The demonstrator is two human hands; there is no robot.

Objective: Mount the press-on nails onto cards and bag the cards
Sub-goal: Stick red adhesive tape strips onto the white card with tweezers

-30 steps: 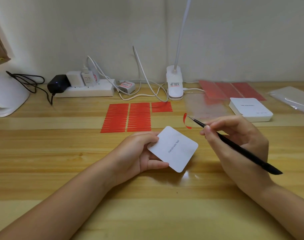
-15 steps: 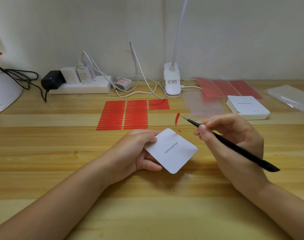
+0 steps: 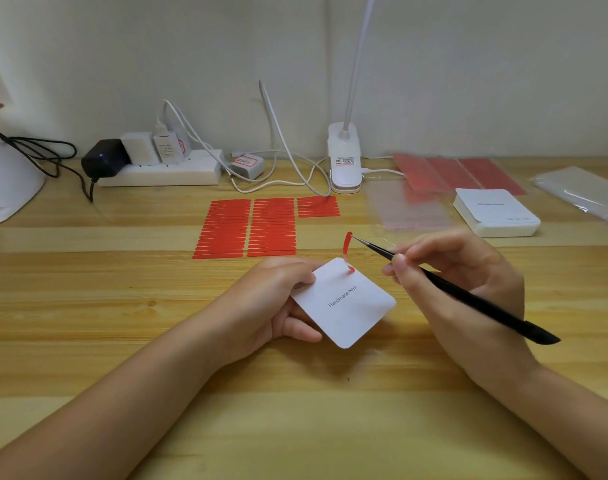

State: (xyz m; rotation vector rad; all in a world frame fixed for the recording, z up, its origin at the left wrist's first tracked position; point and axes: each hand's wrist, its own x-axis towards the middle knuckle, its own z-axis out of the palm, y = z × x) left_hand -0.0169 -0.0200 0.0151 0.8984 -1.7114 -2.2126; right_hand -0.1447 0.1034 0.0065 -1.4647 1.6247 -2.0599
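Head view, single entry.

Left hand (image 3: 278, 306): centre of the wooden surface (image 3: 122, 306), fingers and thumb curled round the left edge of a white card (image 3: 344, 303) printed "Handmade Nail", held just above the surface, turned corner-on.

Right hand (image 3: 458, 289): right of the card, fingers pinching black tweezers (image 3: 468, 296); tips point far-left, rear end sticks out near-right.

Red strip (image 3: 347, 249): one narrow adhesive strip, gripped at its upper end by the tweezer tips, curling down so its lower end touches the card's far corner.

Red strip sheets (image 3: 247, 226): two full columns and a short third column, lying flat just beyond the hands, between them and the wall.

Card stack (image 3: 496, 213): white, far right, well apart from the held card.

Clear bags (image 3: 413, 206): a flat transparent sleeve left of the stack, over part of further red sheets (image 3: 458, 173); another clear bag (image 3: 583, 192) at the right edge.

Clip lamp (image 3: 344, 157): white, standing at the far edge, its neck rising out of view.

Power strip (image 3: 164, 171): white, far left, carrying a black adapter (image 3: 103, 157) and white chargers (image 3: 153, 147); white cables (image 3: 285, 150) loop toward the lamp, one end lying across the short strip column. A small white plug (image 3: 247, 165) sits between strip and lamp.

White rounded object (image 3: 8, 188): left edge, partly cut off; kind cannot be told.
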